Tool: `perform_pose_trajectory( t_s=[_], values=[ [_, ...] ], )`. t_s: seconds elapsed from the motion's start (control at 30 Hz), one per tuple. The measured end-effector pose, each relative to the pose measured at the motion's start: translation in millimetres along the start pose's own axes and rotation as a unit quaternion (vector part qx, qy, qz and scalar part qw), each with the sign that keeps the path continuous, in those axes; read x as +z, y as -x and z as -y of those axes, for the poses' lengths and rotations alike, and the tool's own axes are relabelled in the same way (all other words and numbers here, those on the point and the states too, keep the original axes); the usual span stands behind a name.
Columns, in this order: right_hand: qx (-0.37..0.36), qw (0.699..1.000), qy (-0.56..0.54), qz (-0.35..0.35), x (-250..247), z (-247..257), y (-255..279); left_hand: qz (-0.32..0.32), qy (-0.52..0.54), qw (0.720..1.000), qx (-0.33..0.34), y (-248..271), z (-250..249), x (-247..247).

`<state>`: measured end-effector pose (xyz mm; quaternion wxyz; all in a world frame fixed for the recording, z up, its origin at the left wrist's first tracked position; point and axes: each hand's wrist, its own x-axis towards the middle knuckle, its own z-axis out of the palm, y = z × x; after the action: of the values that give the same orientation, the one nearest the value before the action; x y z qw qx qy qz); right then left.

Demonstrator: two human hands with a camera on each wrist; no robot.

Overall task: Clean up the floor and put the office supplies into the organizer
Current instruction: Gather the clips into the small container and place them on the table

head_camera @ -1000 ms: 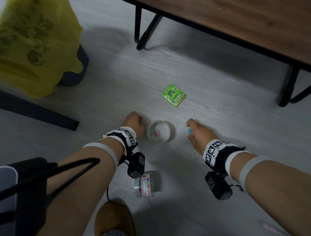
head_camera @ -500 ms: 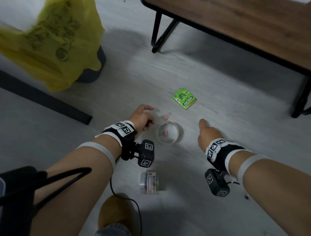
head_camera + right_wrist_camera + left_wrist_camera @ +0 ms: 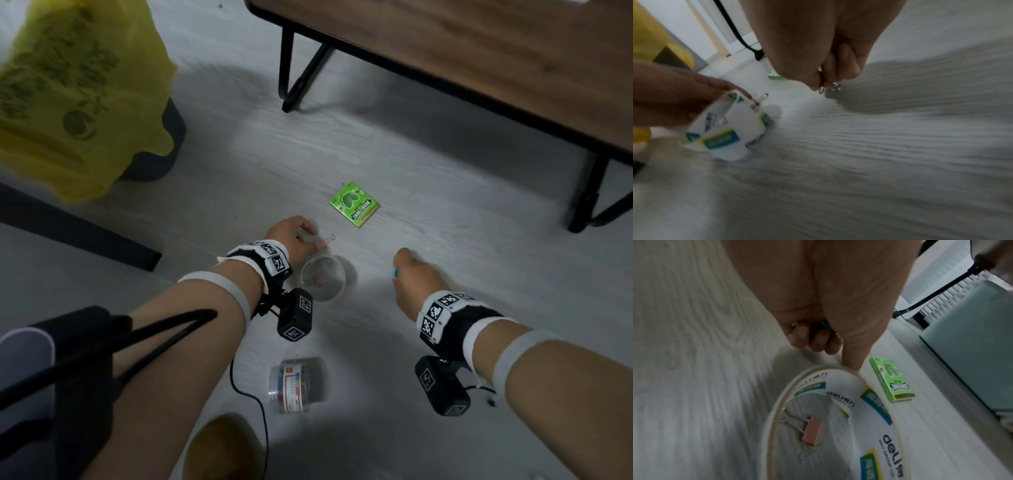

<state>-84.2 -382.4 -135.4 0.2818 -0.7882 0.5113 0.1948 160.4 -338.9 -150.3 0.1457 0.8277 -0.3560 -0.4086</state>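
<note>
The left hand [image 3: 291,236] had its fingers curled in, pinching a pink binder clip [image 3: 323,241] at the fingertips, its wire loops poking out just beyond the rim of the tape roll [image 3: 323,279]; the wrist view showed other small clips tucked into the folded fingers [image 3: 818,340], the thumb tip down by the roll's edge. The right hand [image 3: 412,277] was closed in a loose fist with a blue clip [image 3: 395,272] showing at its inner side — from the wrist, silver wire loops [image 3: 821,88] stuck out below the bent fingers. Both forearms reached forward and down, wrists low over the pale floor [image 3: 445,192]. Between the hands the tape roll lay flat, a second pink clip [image 3: 812,430] inside its ring, resting on the floor. A green gum packet [image 3: 355,204] lay just past the roll, apart from both hands. Nearer the body, a clear tub of clips [image 3: 293,385] lay on its side. Open floor spread to the right and ahead, up to the black legs of a wooden table [image 3: 479,61]; to the left stood a bin with a yellow bag [image 3: 75,96] and a dark bar [image 3: 78,233] on the floor.
</note>
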Motion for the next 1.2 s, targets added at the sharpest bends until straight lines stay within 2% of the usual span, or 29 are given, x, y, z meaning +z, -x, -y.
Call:
perform_pose_trajectory(
  t_s=[0.17, 0.33, 0.43, 0.5, 0.53, 0.57, 0.63, 0.73, 0.8, 0.83, 0.93, 1.0, 1.07, 1.1, 1.17, 1.2],
  values=[
    [0.005, 0.986, -0.162, -0.025, -2, 5, -6, -0.015, -0.059, 0.998, 0.017, -8, -9, 9],
    [-0.016, 0.97, -0.24, -0.03, -5, 10, -7, 0.002, -0.118, 0.993, -0.018, -12, -10, 7],
    [-0.048, 0.959, -0.277, -0.05, -14, 24, -5, 0.002, -0.067, 0.997, -0.037, -8, -10, 0],
    [-0.087, 0.951, -0.288, -0.065, -24, 42, -4, 0.013, 0.052, 0.997, -0.049, -3, -10, -8],
    [-0.108, 0.947, -0.292, -0.076, -30, 51, -4, 0.022, 0.143, 0.987, -0.072, 1, -13, -12],
    [-0.128, 0.944, -0.291, -0.088, -36, 62, -4, 0.036, 0.238, 0.965, -0.105, 7, -16, -16],
    [-0.174, 0.938, -0.278, -0.11, -49, 85, -3, 0.1, 0.393, 0.903, -0.141, 19, -21, -26],
    [-0.248, 0.927, -0.25, -0.131, -62, 116, 2, 0.204, 0.534, 0.811, -0.127, 42, -29, -44],
    [-0.283, 0.931, -0.199, -0.12, -62, 131, 6, 0.223, 0.587, 0.767, -0.131, 56, -28, -51],
    [-0.292, 0.936, -0.165, -0.109, -61, 134, 7, 0.226, 0.596, 0.759, -0.131, 61, -28, -51],
    [-0.325, 0.937, -0.089, -0.091, -56, 138, 13, 0.215, 0.59, 0.765, -0.142, 73, -22, -52],
    [-0.358, 0.924, -0.099, -0.087, -55, 134, 16, 0.206, 0.595, 0.761, -0.157, 77, -19, -49],
    [-0.371, 0.913, -0.156, -0.064, -55, 129, 21, 0.2, 0.608, 0.752, -0.161, 77, -13, -46],
    [-0.363, 0.911, -0.181, -0.076, -54, 125, 20, 0.194, 0.617, 0.743, -0.172, 75, -8, -46],
    [-0.323, 0.915, -0.192, -0.143, -50, 113, 15, 0.193, 0.621, 0.731, -0.206, 73, 2, -46],
    [-0.3, 0.922, -0.178, -0.166, -47, 105, 10, 0.195, 0.609, 0.738, -0.214, 70, 8, -45]
  ],
)
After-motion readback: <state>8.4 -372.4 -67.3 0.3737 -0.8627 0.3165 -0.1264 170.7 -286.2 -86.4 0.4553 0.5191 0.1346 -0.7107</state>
